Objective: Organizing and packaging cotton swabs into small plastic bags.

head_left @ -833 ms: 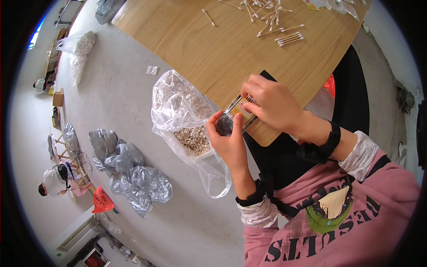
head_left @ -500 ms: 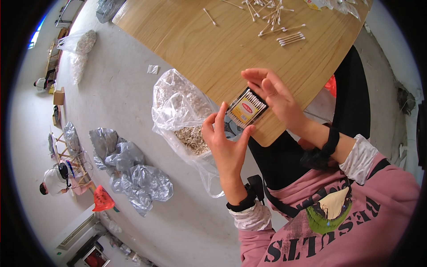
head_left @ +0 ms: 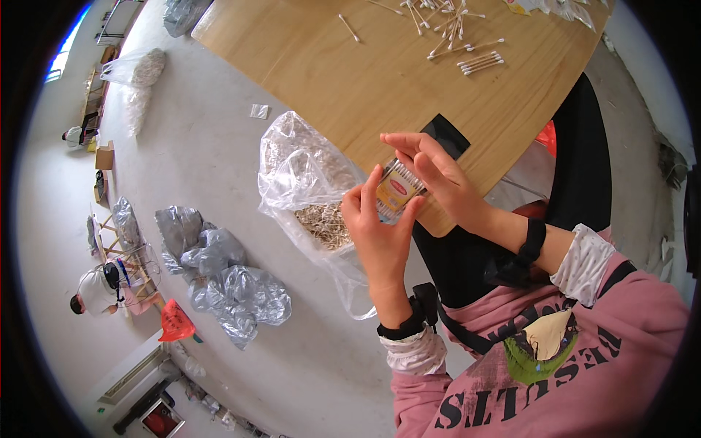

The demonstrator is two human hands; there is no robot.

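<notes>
A small clear packet of cotton swabs (head_left: 396, 191) with a yellow and red label is held between both hands, just off the near corner of the wooden table (head_left: 365, 73). My left hand (head_left: 376, 233) grips its lower edge with thumb and fingers. My right hand (head_left: 434, 175) holds its upper side, fingers stretched out over it. Loose cotton swabs (head_left: 456, 36) lie scattered on the far part of the table. A black flat object (head_left: 449, 135) lies on the table behind my right hand.
A clear plastic bag (head_left: 310, 193) full of pale swab sticks stands on the floor beside the table. Crumpled grey plastic bags (head_left: 219, 274) lie further left. Another person (head_left: 98, 288) sits at the far left by an orange thing (head_left: 174, 323).
Both hands were bunched close around the packet at the table corner. They have since turned it label side up and spread their fingers along its edges.
</notes>
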